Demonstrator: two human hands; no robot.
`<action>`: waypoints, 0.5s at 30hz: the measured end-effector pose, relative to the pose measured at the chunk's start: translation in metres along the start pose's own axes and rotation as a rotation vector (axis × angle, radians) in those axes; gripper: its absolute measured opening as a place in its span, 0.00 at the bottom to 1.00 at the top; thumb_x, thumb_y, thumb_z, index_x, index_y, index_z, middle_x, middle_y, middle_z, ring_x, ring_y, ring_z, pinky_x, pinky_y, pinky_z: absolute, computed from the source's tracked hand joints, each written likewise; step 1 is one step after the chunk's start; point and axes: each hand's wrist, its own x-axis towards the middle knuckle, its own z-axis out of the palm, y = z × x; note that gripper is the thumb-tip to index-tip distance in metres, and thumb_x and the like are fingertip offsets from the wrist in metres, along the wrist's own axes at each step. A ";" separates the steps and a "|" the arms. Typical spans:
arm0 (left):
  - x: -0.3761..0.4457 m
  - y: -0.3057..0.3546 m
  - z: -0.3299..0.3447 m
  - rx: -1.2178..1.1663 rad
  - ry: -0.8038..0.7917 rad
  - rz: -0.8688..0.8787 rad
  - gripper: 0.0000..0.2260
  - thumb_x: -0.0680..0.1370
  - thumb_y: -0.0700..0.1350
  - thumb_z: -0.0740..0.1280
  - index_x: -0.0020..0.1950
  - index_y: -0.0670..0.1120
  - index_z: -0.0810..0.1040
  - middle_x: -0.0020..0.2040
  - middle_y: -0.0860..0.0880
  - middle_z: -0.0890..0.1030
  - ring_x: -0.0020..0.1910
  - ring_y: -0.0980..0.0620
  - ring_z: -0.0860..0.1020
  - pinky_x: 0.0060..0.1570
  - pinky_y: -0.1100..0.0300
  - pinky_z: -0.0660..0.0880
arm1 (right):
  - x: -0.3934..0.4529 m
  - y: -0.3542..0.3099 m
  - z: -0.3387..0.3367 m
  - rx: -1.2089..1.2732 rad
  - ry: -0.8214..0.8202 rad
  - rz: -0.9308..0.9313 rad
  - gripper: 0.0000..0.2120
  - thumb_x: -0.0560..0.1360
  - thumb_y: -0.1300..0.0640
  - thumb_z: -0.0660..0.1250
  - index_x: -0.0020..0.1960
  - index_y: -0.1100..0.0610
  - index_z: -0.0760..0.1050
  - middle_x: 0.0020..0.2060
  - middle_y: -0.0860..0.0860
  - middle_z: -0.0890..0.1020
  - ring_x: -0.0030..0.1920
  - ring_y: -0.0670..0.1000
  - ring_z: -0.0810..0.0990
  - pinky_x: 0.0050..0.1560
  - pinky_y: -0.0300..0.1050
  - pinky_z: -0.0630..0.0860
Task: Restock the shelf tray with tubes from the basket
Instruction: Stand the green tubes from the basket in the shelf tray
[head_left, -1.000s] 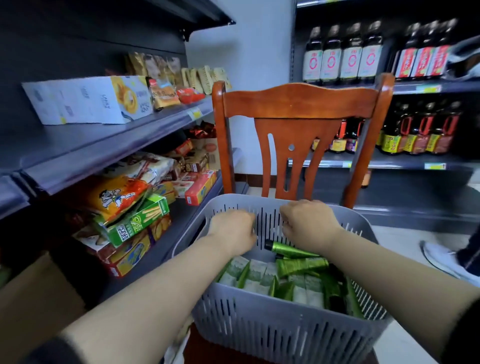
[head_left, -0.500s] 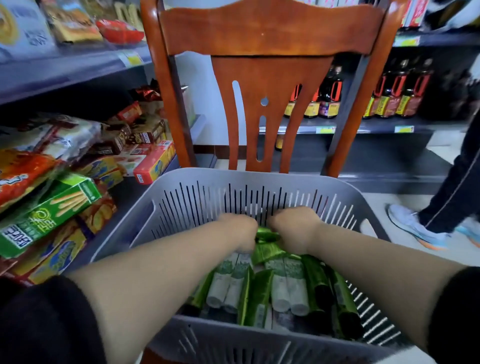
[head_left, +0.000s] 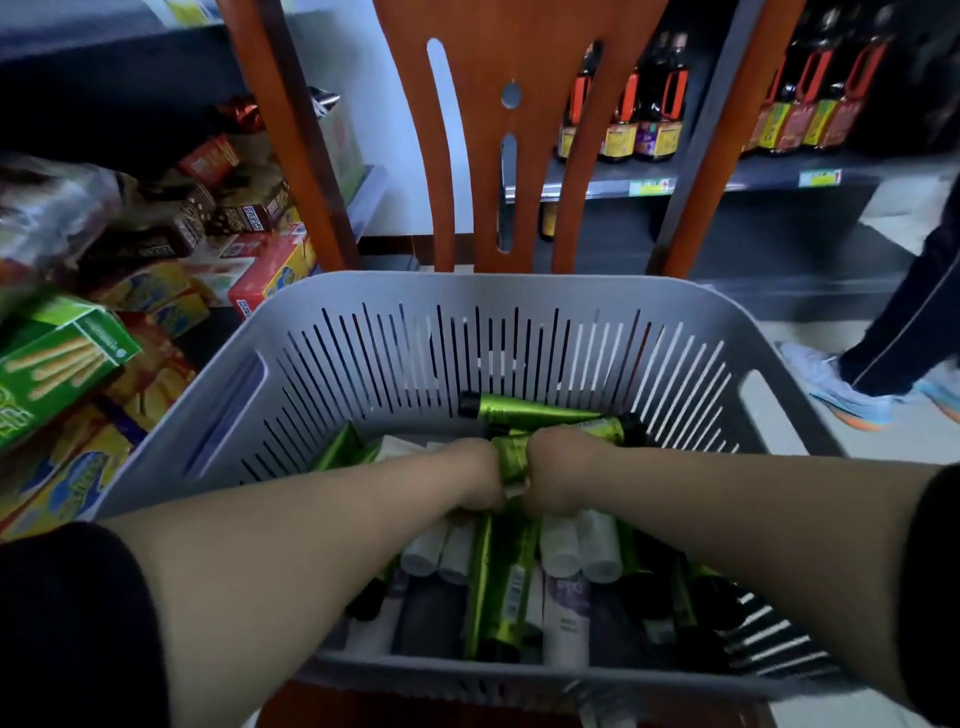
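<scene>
A grey slotted basket (head_left: 519, 296) sits on a wooden chair and holds several green tubes with black caps and several white tubes. Both my hands are down inside it, side by side. My left hand (head_left: 475, 475) and my right hand (head_left: 558, 475) are curled over the pile, with a green tube (head_left: 511, 454) squeezed between them. Two more green tubes (head_left: 524, 410) lie just beyond my knuckles. My fingers are hidden under the hands, so what each one grips is unclear. The shelf tray is not in view.
The orange wooden chair back (head_left: 488, 130) rises right behind the basket. Snack boxes (head_left: 57, 358) crowd the low shelf on the left. Dark sauce bottles (head_left: 639, 114) line the far shelf. Another person's leg and shoe (head_left: 852, 384) stand on the floor at right.
My head has tipped further down and closer to the basket. Both hands have sunk from the basket's far rim into the pile of tubes and closed together.
</scene>
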 end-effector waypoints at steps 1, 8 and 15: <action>0.000 -0.001 0.001 -0.077 -0.026 -0.025 0.10 0.79 0.47 0.62 0.43 0.42 0.72 0.38 0.46 0.76 0.32 0.49 0.74 0.34 0.59 0.73 | -0.001 -0.001 0.002 0.037 -0.016 0.017 0.16 0.77 0.51 0.61 0.34 0.55 0.64 0.33 0.52 0.72 0.32 0.50 0.70 0.27 0.38 0.64; -0.010 -0.018 -0.002 -0.474 -0.185 -0.036 0.11 0.79 0.44 0.64 0.56 0.39 0.72 0.44 0.41 0.80 0.45 0.44 0.81 0.35 0.59 0.75 | 0.000 0.002 0.002 0.472 -0.074 0.169 0.15 0.75 0.56 0.67 0.34 0.59 0.68 0.28 0.53 0.73 0.26 0.50 0.71 0.24 0.39 0.70; -0.015 -0.025 -0.009 -0.677 -0.206 -0.031 0.16 0.79 0.40 0.62 0.64 0.34 0.70 0.60 0.36 0.77 0.57 0.41 0.79 0.51 0.53 0.76 | 0.003 -0.004 0.010 1.038 -0.098 0.192 0.07 0.75 0.62 0.66 0.39 0.60 0.70 0.33 0.55 0.75 0.30 0.50 0.75 0.31 0.39 0.75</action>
